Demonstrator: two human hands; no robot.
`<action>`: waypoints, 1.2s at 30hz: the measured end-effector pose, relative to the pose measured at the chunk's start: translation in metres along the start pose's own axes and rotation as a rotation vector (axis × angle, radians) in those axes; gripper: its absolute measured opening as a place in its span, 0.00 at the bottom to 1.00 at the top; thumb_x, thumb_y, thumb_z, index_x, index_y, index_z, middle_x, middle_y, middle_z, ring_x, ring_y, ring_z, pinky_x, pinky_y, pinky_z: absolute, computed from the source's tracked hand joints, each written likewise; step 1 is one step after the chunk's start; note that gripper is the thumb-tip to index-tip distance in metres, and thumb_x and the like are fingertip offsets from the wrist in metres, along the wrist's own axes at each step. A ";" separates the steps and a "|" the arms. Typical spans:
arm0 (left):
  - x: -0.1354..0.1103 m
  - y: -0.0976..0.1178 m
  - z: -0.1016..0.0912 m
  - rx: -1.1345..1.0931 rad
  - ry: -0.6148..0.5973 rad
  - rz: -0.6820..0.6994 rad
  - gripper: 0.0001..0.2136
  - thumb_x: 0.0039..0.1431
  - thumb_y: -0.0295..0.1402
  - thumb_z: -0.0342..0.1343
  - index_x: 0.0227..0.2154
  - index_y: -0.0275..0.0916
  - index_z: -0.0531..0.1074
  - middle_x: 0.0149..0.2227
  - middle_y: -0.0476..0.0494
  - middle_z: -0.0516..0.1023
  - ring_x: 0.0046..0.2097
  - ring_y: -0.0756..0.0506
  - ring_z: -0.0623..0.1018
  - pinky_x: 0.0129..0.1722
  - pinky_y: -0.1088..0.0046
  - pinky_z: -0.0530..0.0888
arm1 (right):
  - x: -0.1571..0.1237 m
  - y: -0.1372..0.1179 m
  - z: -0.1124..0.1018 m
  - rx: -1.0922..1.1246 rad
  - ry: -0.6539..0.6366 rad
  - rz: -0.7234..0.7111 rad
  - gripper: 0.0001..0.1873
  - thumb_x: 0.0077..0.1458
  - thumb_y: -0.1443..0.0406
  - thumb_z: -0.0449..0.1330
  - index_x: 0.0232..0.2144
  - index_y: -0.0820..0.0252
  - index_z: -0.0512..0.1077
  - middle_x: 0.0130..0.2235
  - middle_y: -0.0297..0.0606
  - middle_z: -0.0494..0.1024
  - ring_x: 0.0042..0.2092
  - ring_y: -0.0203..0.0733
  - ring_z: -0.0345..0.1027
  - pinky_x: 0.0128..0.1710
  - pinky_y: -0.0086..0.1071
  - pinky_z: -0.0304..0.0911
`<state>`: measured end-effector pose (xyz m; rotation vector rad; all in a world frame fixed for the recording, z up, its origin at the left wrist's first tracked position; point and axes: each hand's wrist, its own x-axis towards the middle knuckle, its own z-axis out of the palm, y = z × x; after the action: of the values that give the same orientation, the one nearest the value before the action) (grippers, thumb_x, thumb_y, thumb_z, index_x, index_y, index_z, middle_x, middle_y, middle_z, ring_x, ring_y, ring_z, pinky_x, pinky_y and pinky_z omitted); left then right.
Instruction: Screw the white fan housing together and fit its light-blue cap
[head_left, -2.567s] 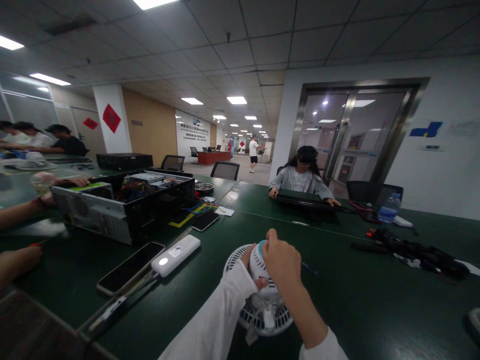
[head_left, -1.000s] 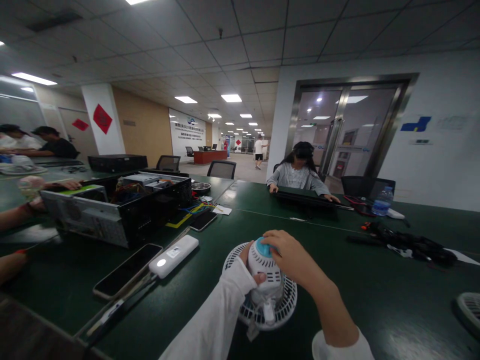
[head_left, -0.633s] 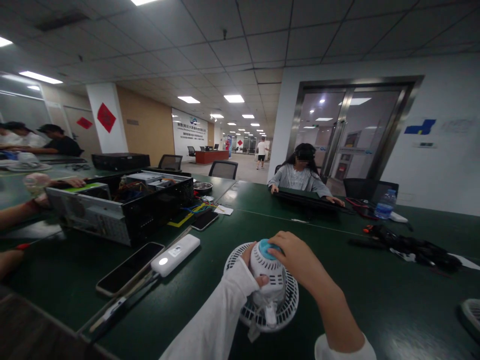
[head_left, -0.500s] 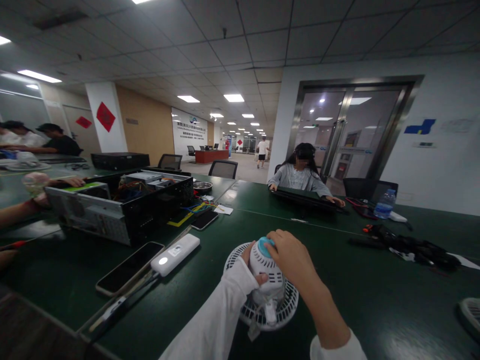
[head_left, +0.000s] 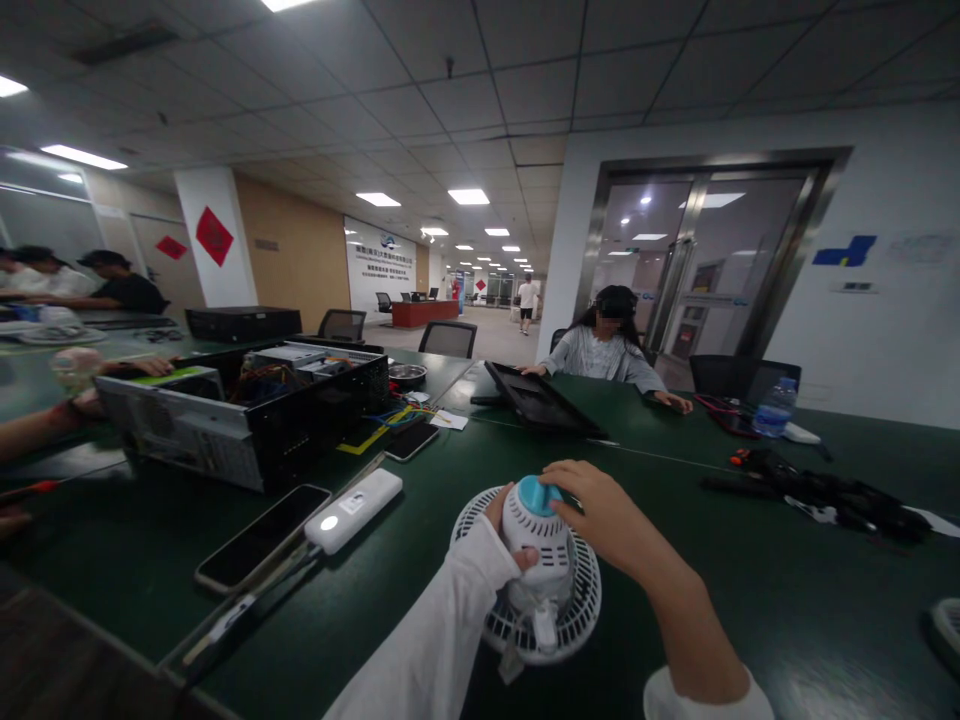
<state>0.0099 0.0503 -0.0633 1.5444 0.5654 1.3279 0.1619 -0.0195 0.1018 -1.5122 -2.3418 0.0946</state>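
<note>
A small white fan lies grille-down on the green table, its motor housing (head_left: 546, 565) pointing up and the round slatted grille (head_left: 583, 625) spread beneath it. My left hand (head_left: 501, 530) wraps around the housing, thumb on the near side by the vents. On top of the housing sits a light-blue knob (head_left: 534, 495). The fingers of my right hand (head_left: 592, 505) grip the knob's raised ridge from the right. A white plug and cord (head_left: 544, 630) hang at the housing's near side, with a small tag beside them.
Left of the fan lie a white power bank (head_left: 354, 510), a dark phone (head_left: 262, 540) and a second phone (head_left: 411, 440). An open computer case (head_left: 247, 400) stands farther left, beside another person's hand. Across the table a person holds a black panel (head_left: 540, 400). Black straps (head_left: 825, 495) lie right.
My right hand has shifted slightly right and turned on the knob, exposing more of its ridge. The person opposite has tilted the black panel up and moved it left.
</note>
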 end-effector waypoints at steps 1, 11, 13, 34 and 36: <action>0.000 0.000 0.001 0.004 0.002 0.006 0.46 0.31 0.41 0.69 0.57 0.39 0.56 0.58 0.36 0.61 0.61 0.28 0.55 0.61 0.49 0.49 | 0.000 0.001 0.000 0.010 -0.005 -0.005 0.15 0.52 0.70 0.53 0.44 0.61 0.70 0.49 0.42 0.70 0.52 0.44 0.60 0.52 0.38 0.53; -0.003 0.002 0.001 0.039 0.011 0.035 0.46 0.34 0.44 0.67 0.57 0.36 0.54 0.59 0.35 0.59 0.61 0.30 0.56 0.62 0.52 0.50 | 0.016 -0.027 0.020 -0.246 0.129 0.204 0.09 0.58 0.63 0.50 0.35 0.61 0.67 0.38 0.43 0.73 0.41 0.46 0.67 0.35 0.34 0.59; -0.002 0.002 0.000 0.033 0.015 0.012 0.46 0.32 0.43 0.68 0.57 0.37 0.55 0.59 0.35 0.60 0.61 0.30 0.56 0.61 0.52 0.50 | 0.019 -0.032 0.024 -0.248 0.133 0.285 0.10 0.58 0.65 0.48 0.39 0.62 0.66 0.37 0.45 0.74 0.39 0.48 0.69 0.32 0.34 0.59; -0.003 -0.001 -0.004 0.056 -0.020 0.016 0.47 0.32 0.44 0.68 0.57 0.37 0.54 0.59 0.34 0.60 0.60 0.30 0.59 0.60 0.51 0.53 | 0.011 0.011 0.002 0.081 -0.072 -0.058 0.17 0.51 0.73 0.51 0.43 0.61 0.71 0.48 0.40 0.73 0.49 0.42 0.64 0.51 0.36 0.56; -0.005 0.004 -0.003 0.058 -0.050 0.027 0.46 0.34 0.43 0.67 0.57 0.36 0.53 0.59 0.34 0.59 0.60 0.31 0.59 0.60 0.52 0.54 | 0.010 0.011 0.001 0.090 -0.075 -0.072 0.15 0.52 0.71 0.52 0.42 0.60 0.71 0.46 0.39 0.73 0.47 0.41 0.65 0.49 0.34 0.57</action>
<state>0.0046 0.0463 -0.0624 1.6327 0.5578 1.2994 0.1676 -0.0062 0.1009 -1.4030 -2.4129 0.2390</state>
